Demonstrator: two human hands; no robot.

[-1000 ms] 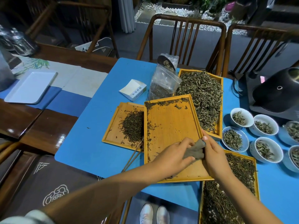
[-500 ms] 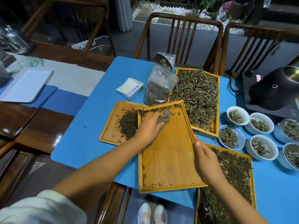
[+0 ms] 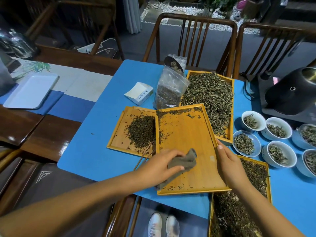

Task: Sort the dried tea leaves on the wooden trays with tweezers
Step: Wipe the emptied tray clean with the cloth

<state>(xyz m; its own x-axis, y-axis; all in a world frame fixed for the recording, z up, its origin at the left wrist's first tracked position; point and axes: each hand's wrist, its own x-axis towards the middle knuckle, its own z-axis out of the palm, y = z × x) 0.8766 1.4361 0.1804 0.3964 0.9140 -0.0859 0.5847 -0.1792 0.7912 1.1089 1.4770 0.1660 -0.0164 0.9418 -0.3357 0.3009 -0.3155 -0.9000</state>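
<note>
A nearly bare wooden tray (image 3: 186,134) lies in the middle of the blue mat, with leaf crumbs along its far and near edges. My left hand (image 3: 159,166) presses a grey cloth (image 3: 183,164) onto its near left part. My right hand (image 3: 229,165) grips the tray's right rim. A smaller tray (image 3: 118,134) on the left holds a dark leaf pile (image 3: 142,132). Thin tweezers (image 3: 143,157) lie at its near corner, untouched. A full tray of pale green leaves (image 3: 208,96) stands behind, and another leaf tray (image 3: 253,178) lies under my right forearm.
Several white bowls (image 3: 273,144) of leaves sit at the right. A plastic bag of tea (image 3: 169,89) and a white box (image 3: 139,94) stand behind the trays. A black appliance (image 3: 290,93) is far right, a white tray (image 3: 30,90) far left, wooden chairs (image 3: 193,36) beyond.
My left hand has drawn the cloth from the tray's far left corner back to its near left part. My right hand stays on the right rim.
</note>
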